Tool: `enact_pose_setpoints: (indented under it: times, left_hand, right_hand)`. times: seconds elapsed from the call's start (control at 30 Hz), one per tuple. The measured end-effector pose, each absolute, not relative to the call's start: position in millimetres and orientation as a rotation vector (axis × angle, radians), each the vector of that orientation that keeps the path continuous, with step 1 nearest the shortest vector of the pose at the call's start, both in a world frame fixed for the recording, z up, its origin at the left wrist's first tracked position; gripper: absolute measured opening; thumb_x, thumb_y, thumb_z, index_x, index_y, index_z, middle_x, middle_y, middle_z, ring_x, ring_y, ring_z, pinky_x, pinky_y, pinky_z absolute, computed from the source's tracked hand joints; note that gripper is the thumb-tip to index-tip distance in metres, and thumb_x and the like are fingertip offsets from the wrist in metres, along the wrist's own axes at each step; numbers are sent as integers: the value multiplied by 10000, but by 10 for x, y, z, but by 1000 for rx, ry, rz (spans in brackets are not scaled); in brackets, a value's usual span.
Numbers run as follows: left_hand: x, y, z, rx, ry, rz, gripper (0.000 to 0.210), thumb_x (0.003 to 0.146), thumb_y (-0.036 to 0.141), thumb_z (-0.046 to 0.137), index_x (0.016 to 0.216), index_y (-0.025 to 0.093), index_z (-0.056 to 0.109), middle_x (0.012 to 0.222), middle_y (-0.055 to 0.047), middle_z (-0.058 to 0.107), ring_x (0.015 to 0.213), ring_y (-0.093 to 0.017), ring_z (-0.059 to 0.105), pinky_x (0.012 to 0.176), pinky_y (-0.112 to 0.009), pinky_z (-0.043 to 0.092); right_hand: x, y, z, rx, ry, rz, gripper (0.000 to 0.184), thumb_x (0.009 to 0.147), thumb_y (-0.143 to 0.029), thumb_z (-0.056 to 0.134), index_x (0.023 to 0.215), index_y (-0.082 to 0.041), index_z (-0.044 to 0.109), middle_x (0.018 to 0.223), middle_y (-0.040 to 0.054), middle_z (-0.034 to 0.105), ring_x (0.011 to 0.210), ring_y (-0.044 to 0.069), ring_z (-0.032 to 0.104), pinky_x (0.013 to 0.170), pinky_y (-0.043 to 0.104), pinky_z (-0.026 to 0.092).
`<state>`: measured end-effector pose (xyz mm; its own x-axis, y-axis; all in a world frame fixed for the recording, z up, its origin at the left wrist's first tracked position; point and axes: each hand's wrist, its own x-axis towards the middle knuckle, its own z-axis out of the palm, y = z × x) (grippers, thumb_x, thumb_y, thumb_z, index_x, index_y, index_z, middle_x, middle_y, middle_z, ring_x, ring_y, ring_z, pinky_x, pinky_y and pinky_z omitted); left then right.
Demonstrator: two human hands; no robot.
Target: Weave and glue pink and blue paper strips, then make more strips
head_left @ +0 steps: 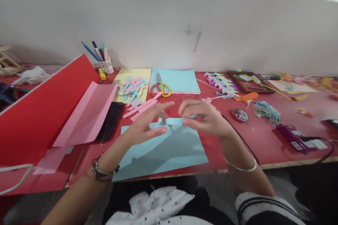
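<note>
Between the thumb and curled fingers of my right hand (204, 117) is a light blue paper strip (174, 121), held above the desk. The strip extends left toward my left hand (148, 121), whose thumb and fingers are spread around its free end without closing on it. Beneath both hands lies a light blue paper sheet (163, 158), with their shadows across it. Pink paper strips (142, 109) lie just beyond my left hand. Farther back, scissors (163, 88) with one yellow and one red handle rest on another blue sheet (182, 77).
A pile of cut strips (133, 88) covers a yellow sheet (117, 77). Left are a red board (58, 112), folded pink paper (84, 119), a black phone (112, 121) and a pen cup (106, 66). Right are a folded-paper chain (221, 82), a purple power strip (293, 139) and its cable.
</note>
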<state>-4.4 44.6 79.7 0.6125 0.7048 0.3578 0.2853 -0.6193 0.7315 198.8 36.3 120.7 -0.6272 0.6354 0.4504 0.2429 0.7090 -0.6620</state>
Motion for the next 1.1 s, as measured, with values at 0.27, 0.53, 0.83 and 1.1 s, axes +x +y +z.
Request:
enact_pose_setpoints:
  times: [0.27, 0.53, 0.83, 1.1]
  left_hand:
    - [-97, 588, 587, 1500, 524, 827, 443, 737, 590, 520, 682, 153, 566, 363, 107, 283, 323, -41, 231, 376, -197, 222]
    - [38, 689, 331, 1313, 498, 686, 485, 705, 654, 487, 629, 176, 476, 364, 115, 209, 343, -48, 186, 390, -195, 204]
    - [-33, 704, 182, 1343, 623, 519, 460, 691, 622, 508, 667, 162, 510, 389, 111, 245, 361, -48, 192, 385, -198, 165]
    - [-171, 780, 283, 1485, 869, 510, 327, 703, 465, 531, 579, 171, 460, 497, 80, 329, 461, -61, 282, 438, -200, 212]
  right_hand:
    - [2106, 648, 886, -649, -1464, 1132, 330, 770, -448, 506, 572, -214, 385, 674, -17, 450, 579, 102, 445, 615, 287, 421]
    - [1750, 580, 363, -590, -1085, 1656, 451, 650, -599, 518, 977, -290, 554, 1125, 40, 564, 1032, 217, 505, 866, 392, 416]
    - [1707, 595, 175, -715, -1344, 1529, 408, 647, -611, 596, 601, -230, 459, 1077, 44, 548, 971, 200, 510, 836, 378, 427]
    - [1859, 621, 229, -831, -1542, 1375, 492, 719, -665, 451, 528, -224, 343, 478, -54, 358, 462, 93, 351, 527, 267, 369]
